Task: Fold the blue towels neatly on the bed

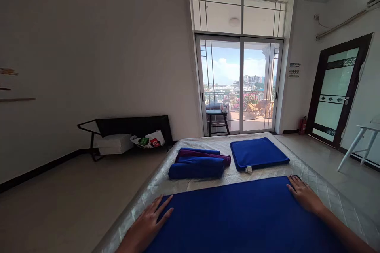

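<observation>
A blue cloth (234, 217) lies spread flat on the mattress (190, 141) in front of me. On its left edge rests my left hand (150, 219), fingers outstretched and spread. My right hand (304, 193) lies flat on the far right corner of the same cloth, its fingers straight. Neither hand grips anything. Beyond the cloth, several rolled blue and purple cloths (197, 166) sit side by side at the left. To their right is a neatly folded blue cloth (258, 152) with a small white tag at its near edge.
Left of the mattress, a low black rack (133, 126) by the wall holds white boxes (114, 143) and a printed bag (148, 140). A black stool (217, 114) stands by the sliding glass door (240, 83). At the right are a fire extinguisher (303, 125) and a white stool (360, 134).
</observation>
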A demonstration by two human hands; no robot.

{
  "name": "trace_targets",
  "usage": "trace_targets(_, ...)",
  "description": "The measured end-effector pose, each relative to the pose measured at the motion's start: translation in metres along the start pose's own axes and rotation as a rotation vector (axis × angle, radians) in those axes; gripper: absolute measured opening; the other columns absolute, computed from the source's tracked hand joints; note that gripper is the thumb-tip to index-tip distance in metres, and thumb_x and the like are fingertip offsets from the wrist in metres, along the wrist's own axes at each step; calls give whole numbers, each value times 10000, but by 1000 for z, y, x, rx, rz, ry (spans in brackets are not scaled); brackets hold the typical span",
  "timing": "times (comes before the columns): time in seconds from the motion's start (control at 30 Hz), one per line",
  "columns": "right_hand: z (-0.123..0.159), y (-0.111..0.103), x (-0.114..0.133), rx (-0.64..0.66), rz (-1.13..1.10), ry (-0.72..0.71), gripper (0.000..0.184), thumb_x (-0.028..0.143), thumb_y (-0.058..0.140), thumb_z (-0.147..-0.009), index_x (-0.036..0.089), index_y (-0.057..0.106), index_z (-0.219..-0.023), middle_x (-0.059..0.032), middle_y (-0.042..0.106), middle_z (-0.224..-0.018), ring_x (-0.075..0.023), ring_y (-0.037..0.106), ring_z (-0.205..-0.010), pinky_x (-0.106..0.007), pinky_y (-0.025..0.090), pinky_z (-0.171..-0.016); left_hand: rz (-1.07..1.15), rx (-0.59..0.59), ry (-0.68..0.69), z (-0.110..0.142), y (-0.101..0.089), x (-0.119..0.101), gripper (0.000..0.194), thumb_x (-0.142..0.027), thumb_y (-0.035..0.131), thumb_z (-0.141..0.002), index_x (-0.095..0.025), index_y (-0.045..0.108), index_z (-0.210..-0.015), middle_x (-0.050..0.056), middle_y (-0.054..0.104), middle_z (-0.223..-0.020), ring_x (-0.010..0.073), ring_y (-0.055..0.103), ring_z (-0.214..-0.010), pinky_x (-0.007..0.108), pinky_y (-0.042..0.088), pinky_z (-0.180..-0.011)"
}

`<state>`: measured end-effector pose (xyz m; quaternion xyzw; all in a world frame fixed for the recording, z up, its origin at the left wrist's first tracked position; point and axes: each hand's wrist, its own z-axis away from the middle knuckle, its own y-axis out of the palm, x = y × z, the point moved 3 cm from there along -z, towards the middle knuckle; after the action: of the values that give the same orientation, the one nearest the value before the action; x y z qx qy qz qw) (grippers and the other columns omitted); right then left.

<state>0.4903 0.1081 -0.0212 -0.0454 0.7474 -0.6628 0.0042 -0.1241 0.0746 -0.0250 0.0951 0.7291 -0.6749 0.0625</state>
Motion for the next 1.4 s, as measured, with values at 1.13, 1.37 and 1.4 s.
trace_targets(1.13, -8, -14, 19, 100, -16, -1, 684, 510, 164, -1009, 162, 401, -1548, -77, 337, -1627, -247, 212, -1523, -468, 222, -1239, -78, -68, 101, 5, 10, 14, 579, -563, 275, -1020, -330, 355, -1543, 27, 381, -1614, 291, 343, -1484, 507, 367, -1178)
trace_targets(1.37, -11, 2, -23, 50, -29, 72, 750, 581, 206, -976, 139, 371, -1559, -89, 357, -1616, -262, 281, -1501, -456, 263, -1231, -128, -80, 100, 9, 14, 26, 559, -531, 285, -1028, -363, 279, -1561, 10, 342, -1633, 287, 379, -1466, 487, 403, -1152)
trace_targets(1.4, -11, 4, -23, 39, -34, 70, 746, 584, 208, -975, 150, 368, -1561, -83, 362, -1615, -263, 288, -1499, -463, 268, -1230, -128, -72, 98, 10, 14, 26, 564, -537, 279, -1027, -361, 273, -1563, 11, 329, -1638, 287, 373, -1470, 486, 399, -1153)
